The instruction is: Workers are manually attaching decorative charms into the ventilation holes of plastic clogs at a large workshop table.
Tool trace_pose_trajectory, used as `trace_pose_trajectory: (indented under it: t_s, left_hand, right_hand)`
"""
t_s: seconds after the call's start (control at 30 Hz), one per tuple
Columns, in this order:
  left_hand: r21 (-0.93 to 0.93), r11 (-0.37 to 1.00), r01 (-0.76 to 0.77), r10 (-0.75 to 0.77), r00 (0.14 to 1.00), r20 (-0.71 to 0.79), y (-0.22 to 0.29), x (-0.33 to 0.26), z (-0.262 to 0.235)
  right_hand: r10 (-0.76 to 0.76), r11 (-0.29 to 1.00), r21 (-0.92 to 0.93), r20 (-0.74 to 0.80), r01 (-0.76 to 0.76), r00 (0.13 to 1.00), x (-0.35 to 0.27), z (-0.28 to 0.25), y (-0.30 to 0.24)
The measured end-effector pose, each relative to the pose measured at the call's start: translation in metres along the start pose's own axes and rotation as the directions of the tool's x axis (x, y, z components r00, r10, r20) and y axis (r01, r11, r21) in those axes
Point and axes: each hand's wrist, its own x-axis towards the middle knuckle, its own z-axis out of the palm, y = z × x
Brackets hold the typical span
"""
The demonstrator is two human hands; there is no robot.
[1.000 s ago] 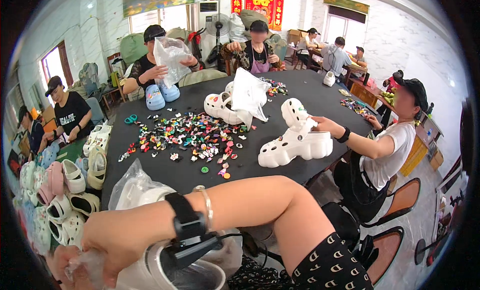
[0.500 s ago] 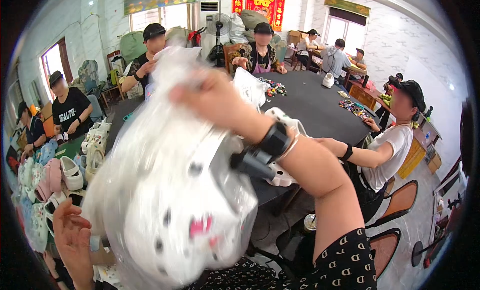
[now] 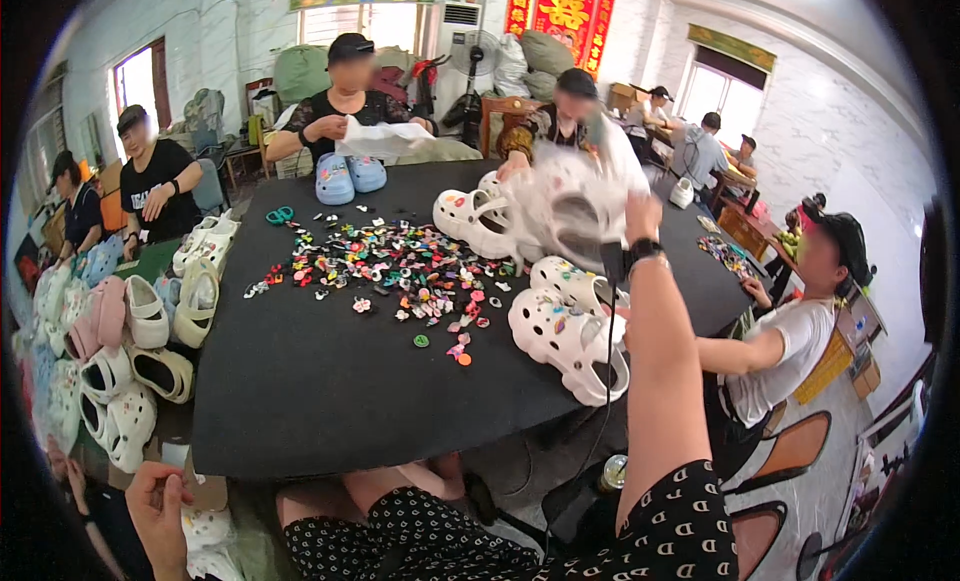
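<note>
My right hand (image 3: pixel 643 218), at the far end of my outstretched arm, is closed on a clear plastic bag (image 3: pixel 622 161) that holds white clogs (image 3: pixel 575 206). The bag and clogs are smeared by motion over the table's far right part. A co-worker opposite leans in with a hand (image 3: pixel 515 168) close to the bag. My left hand (image 3: pixel 160 506) hangs low on the left, beside the table corner, fingers loosely bent and nothing seen in it. Nearer me, a pair of white clogs with charms (image 3: pixel 565 341) rests at the table's right edge.
Many small colourful charms (image 3: pixel 400 271) lie spread across the black table (image 3: pixel 330 391). Blue clogs (image 3: pixel 336 181) stand beyond them, before a person handling a white bag (image 3: pixel 385 139). Clogs are piled on the left (image 3: pixel 130 426). Another person (image 3: pixel 790 331) sits at right.
The bagged clogs have swung from close in front of me to the far right of the table, uncovering the charms. My left hand has dropped lower and its fingers have curled.
</note>
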Motion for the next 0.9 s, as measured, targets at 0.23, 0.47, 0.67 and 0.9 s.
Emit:
trace_pose_trajectory:
  t_s: [0.23,0.47,0.67,0.9]
  left_hand:
    - [-0.014,0.993,0.116,-0.116,0.993,0.015,-0.016,-0.006,0.014]
    - [-0.073,0.982,0.171,-0.168,0.985,0.049,-0.011,-0.003,0.049]
    - [-0.084,0.986,0.147,-0.132,0.978,0.16,-0.01,-0.001,0.059]
    - [-0.067,0.987,0.143,-0.129,0.975,0.18,-0.014,-0.011,0.06]
  right_hand:
    - [0.117,0.723,0.595,0.395,-0.351,0.911,-0.05,0.008,0.054]
    - [-0.323,0.938,0.104,0.612,0.332,0.722,-0.096,-0.114,-0.039]
    - [-0.479,0.803,0.309,0.843,0.51,0.243,-0.148,-0.149,-0.065]
    - [-0.218,0.891,0.097,0.948,0.443,0.23,-0.173,-0.149,-0.063]
